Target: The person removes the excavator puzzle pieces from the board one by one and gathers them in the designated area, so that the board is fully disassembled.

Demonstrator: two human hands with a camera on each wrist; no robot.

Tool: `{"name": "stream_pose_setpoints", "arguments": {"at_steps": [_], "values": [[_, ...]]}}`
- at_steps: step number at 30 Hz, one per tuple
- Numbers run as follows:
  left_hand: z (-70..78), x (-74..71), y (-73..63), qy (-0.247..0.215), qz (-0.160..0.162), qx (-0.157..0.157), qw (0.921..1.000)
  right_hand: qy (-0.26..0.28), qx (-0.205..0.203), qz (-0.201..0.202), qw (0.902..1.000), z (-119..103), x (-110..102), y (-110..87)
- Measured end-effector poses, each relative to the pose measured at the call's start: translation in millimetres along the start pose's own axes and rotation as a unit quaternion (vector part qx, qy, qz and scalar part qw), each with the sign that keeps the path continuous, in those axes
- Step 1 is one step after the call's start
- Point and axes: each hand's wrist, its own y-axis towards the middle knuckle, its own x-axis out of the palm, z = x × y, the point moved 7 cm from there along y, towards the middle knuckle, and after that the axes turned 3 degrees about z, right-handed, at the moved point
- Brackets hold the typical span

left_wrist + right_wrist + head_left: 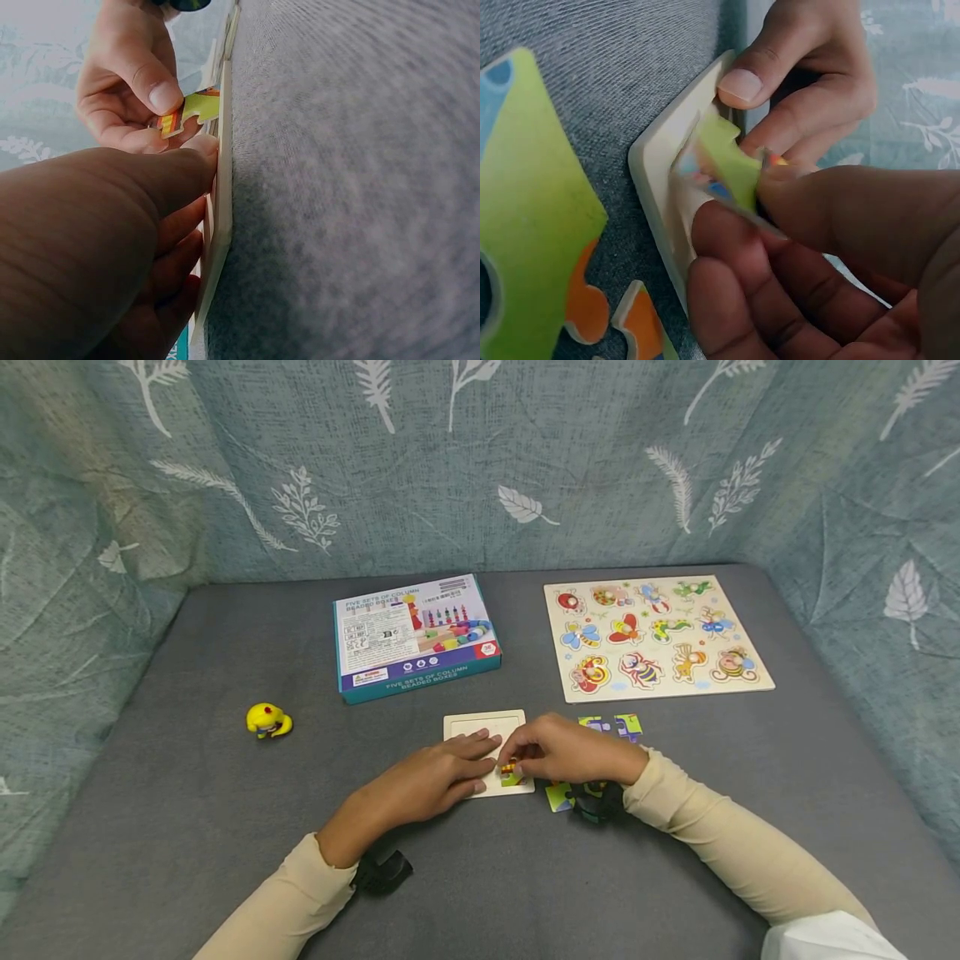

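A small wooden puzzle tray (480,724) with a raised rim lies at the table's front middle. My left hand (438,775) rests on its left part with fingers extended, thumb along the near edge in the left wrist view. Between thumb and fingers, my right hand (558,750) pinches a green jigsaw piece (735,161) with yellow and red stripes. The piece is tilted at the tray's near right corner, one edge at the rim. Loose jigsaw pieces (558,797) lie right of the tray, partly hidden beneath the right wrist.
Behind the tray stands a flat bead-set box (416,635). A wooden insect puzzle board (660,639) lies at the back right. At the left sits a yellow toy figure (267,720). More jigsaw pieces (628,725) lie beyond the right wrist; a patterned curtain (480,468) hangs behind.
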Motion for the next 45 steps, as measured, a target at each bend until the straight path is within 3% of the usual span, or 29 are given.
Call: {"name": "stream_pose_setpoints", "arguments": {"at_steps": [13,25,32,45], "values": [[-0.7,-0.3,-1.0,0.001,0.008,0.001,1.0,-0.008,-0.011,0.022,0.9997,-0.5,-10.6,-12.7],[-2.2,4.4,-1.8,-0.012,-0.001,-0.016,0.9998,-0.004,0.013,0.026,0.9996,9.1,-17.6,-34.8],[-3.3,4.2,-0.4,-0.011,0.001,-0.018,0.9998,-0.009,0.007,0.038,0.9992,11.6,-23.7,-43.9],[-3.3,2.6,-0.6,-0.009,0.003,-0.024,0.9997,-0.005,0.047,0.049,0.9977,24.0,-34.8,-59.8]]}}
